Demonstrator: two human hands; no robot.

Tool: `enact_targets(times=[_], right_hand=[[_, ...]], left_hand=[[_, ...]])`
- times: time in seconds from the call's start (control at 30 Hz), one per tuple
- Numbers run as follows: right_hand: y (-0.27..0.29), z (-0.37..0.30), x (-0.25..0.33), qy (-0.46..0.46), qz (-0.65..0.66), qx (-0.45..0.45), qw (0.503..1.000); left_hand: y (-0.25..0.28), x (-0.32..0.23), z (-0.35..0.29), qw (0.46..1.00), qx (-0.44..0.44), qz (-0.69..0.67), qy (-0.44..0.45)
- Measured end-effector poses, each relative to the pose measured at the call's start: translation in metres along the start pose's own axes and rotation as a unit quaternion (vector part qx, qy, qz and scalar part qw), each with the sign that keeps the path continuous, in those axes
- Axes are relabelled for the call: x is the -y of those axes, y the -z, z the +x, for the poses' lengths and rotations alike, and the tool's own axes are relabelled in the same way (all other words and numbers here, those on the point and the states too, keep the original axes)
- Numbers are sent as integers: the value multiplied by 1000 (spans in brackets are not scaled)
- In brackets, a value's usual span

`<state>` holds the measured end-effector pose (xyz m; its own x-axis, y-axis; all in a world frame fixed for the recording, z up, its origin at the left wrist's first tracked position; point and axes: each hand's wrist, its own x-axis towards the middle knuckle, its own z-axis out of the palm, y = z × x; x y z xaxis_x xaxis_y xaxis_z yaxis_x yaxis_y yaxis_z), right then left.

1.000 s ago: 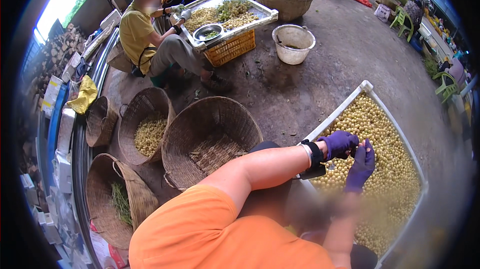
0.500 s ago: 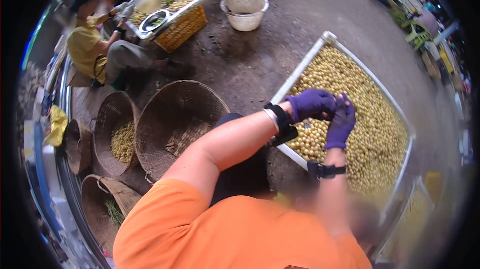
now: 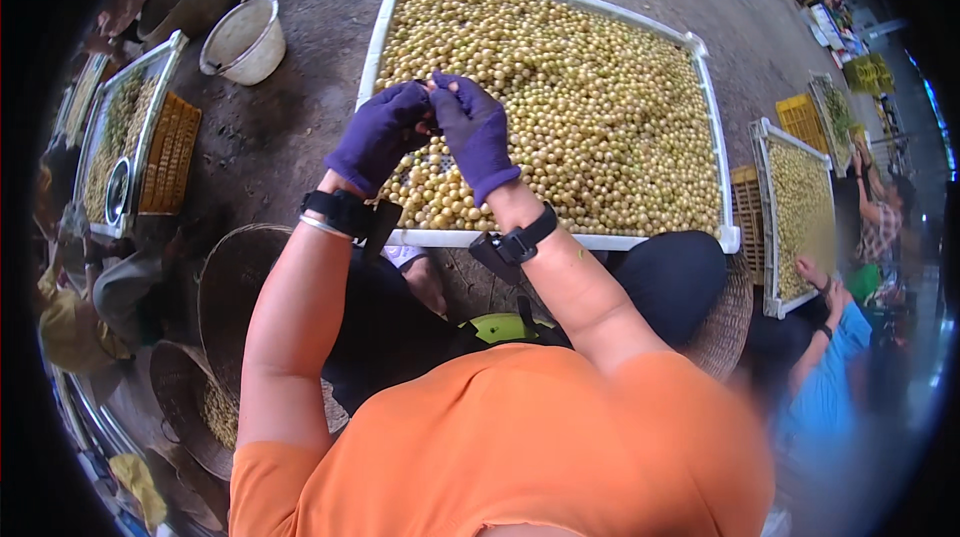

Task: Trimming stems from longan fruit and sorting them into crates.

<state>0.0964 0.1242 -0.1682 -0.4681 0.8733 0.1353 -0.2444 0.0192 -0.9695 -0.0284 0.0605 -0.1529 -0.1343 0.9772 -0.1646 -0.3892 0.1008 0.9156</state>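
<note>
A shallow white tray (image 3: pixel 600 241) in front of me is heaped with small round yellow-green fruits (image 3: pixel 600 117). Over its near left part my two hands meet fingertip to fingertip, both in purple gloves with bare fingertips. My left hand (image 3: pixel 382 137) is closed, its fingers curled inward. My right hand (image 3: pixel 472 132) is pinched against it, thumb and fingers together. Whatever lies between the fingertips is too small and covered to make out. Below the hands, a patch of the tray's perforated bottom shows among the fruits.
A white bucket (image 3: pixel 250 42) stands on the floor at the far left, near an orange crate (image 3: pixel 172 152) under another tray. Woven baskets (image 3: pixel 168 387) sit at my lower left. To the right, a person in blue (image 3: pixel 830 367) reaches over a further fruit tray (image 3: pixel 800 207).
The view has swung right, so the tray now lies straight ahead and the baskets have slid left. Both hands remain together above the fruits, still pinched.
</note>
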Motion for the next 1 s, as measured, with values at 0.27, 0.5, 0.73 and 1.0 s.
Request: enact_targets(times=[0.27,0.5,0.73,1.0], right_hand=[[16,-4,6,272,-255,46,927],[26,-5,10,319,-332,102,882],[34,-23,8,300,-303,124,896],[42,-31,8,257,-338,57,903]], left_hand=[[-3,9,-1,914,42,351,-198],[7,-4,-4,849,166,473,-166],[5,6,0,821,194,492,-216],[-2,9,-1,821,151,493,-243]])
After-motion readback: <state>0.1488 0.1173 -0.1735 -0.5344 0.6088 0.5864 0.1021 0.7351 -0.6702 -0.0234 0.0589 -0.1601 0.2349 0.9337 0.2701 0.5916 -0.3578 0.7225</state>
